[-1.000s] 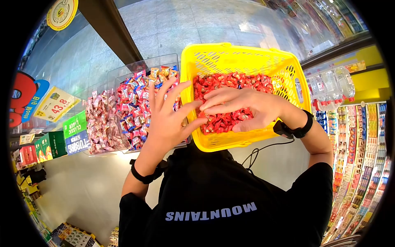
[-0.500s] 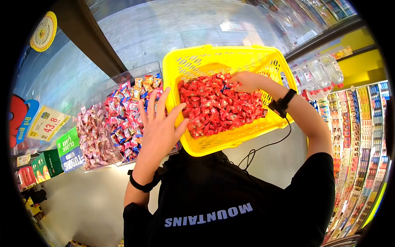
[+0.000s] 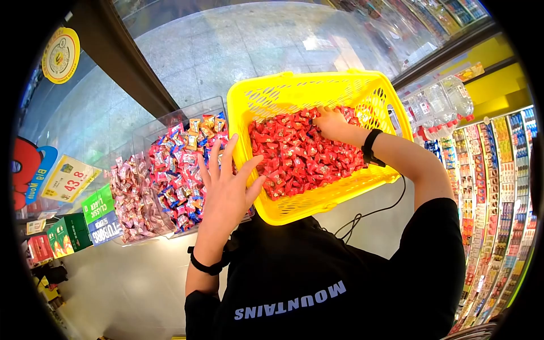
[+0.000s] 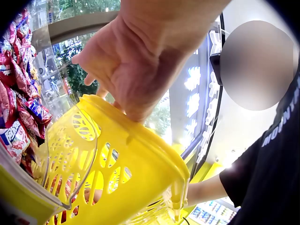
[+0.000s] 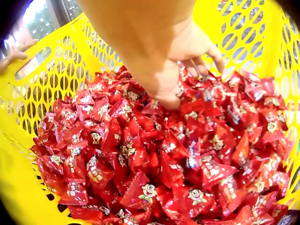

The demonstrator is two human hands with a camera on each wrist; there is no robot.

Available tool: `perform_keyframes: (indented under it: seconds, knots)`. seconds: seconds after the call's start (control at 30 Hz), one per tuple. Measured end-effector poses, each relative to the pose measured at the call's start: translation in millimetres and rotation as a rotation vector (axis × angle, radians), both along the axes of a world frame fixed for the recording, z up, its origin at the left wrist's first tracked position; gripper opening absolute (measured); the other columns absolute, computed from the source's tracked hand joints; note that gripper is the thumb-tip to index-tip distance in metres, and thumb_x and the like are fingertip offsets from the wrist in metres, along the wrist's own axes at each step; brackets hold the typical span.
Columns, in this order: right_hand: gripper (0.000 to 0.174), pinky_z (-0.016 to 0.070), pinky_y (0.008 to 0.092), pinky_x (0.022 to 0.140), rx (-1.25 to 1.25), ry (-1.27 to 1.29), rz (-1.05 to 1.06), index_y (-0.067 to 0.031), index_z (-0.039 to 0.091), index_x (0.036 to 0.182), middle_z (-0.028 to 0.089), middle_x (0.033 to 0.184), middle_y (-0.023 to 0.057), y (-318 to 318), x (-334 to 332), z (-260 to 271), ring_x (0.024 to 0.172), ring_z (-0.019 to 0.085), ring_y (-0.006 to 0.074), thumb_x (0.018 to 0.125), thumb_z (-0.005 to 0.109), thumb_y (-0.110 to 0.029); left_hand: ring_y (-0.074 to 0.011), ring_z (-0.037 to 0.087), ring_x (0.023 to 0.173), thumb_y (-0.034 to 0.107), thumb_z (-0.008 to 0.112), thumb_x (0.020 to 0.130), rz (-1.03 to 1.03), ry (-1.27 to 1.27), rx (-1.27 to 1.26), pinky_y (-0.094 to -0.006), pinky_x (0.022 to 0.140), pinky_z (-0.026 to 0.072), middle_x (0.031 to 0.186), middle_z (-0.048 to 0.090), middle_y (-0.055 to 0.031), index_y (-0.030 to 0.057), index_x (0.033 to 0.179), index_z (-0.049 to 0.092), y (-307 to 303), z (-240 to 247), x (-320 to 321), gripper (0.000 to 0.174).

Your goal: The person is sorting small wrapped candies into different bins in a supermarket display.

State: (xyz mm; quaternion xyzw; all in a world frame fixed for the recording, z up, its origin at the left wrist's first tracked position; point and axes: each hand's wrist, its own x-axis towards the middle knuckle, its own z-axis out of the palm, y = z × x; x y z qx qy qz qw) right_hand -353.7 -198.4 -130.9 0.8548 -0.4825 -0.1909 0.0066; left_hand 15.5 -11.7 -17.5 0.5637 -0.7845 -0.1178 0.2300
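A yellow basket (image 3: 317, 79) with slotted walls holds a heap of red-wrapped candies (image 3: 300, 161). My right hand (image 3: 334, 123) reaches inside it, at the far right part of the heap. In the right wrist view its thumb presses down among the candies, while the other fingers, loosely bent and apart from the thumb, have their tips at the wrappers. My left hand (image 3: 222, 190) has its fingers spread, with thumb and index finger over the basket's left rim. In the left wrist view this hand (image 4: 136, 70) lies along the rim and grips nothing.
Left of the basket stands a clear bin of mixed candies (image 3: 187, 170), beside pink-wrapped candies (image 3: 133, 195). A price sign (image 3: 71, 178) is farther left. Bottles (image 3: 439, 107) stand right of the basket, near stocked shelves (image 3: 493, 192). A black cable (image 3: 371, 214) hangs below the basket.
My right hand has gone from above the left middle of the candies to the far right part of the heap, fingers down among them. My left hand stays at the left rim.
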Motion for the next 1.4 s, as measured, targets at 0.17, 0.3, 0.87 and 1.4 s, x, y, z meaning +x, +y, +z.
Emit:
perform_keyframes:
  seconds: [0.17,0.3,0.87,1.4]
  knots:
    - [0.026,0.0536,0.0569,0.1,-0.012,0.095,0.054,-0.0172,0.08,0.107,0.059,0.132,0.0168,-8,-1,-3,0.131,0.057,0.0379,0.083,0.077,-0.025,-0.0418,0.023,0.159,0.03,0.077,0.094,0.005,0.004,0.007,-0.0664,0.129,0.0102,0.168,0.036,-0.0135,0.0271,0.133,0.074,1,0,0,0.04]
    - [0.028,0.0584,0.0511,0.086,0.105,-0.048,0.007,-0.0091,0.079,0.096,0.07,0.111,0.0163,-18,0,20,0.11,0.068,0.0378,0.087,0.076,-0.036,-0.042,0.027,0.157,0.034,0.08,0.092,0.009,0.009,-0.035,-0.0687,0.128,0.0117,0.165,0.04,-0.0139,0.0254,0.13,0.075,-1,-2,0,0.039]
    - [0.043,0.056,0.0433,0.093,0.218,-0.868,0.623,-0.0042,0.078,0.09,0.069,0.119,0.0082,99,123,168,0.114,0.067,0.0298,0.085,0.082,-0.047,-0.0361,0.045,0.146,0.033,0.091,0.076,-0.173,0.154,-0.224,-0.0736,0.125,0.0124,0.146,0.062,-0.0024,0.0189,0.1,0.083,-8,19,-12,0.029]
    - [0.04,0.0441,0.07,0.109,0.211,0.15,-0.101,-0.0296,0.07,0.134,0.054,0.148,0.0162,-2,7,29,0.14,0.052,0.0439,0.095,0.067,-0.022,-0.0352,0.046,0.146,0.012,0.083,0.084,0.345,-0.027,-0.335,-0.0669,0.128,0.0178,0.148,0.06,-0.0059,0.018,0.102,0.082,18,-39,67,0.019]
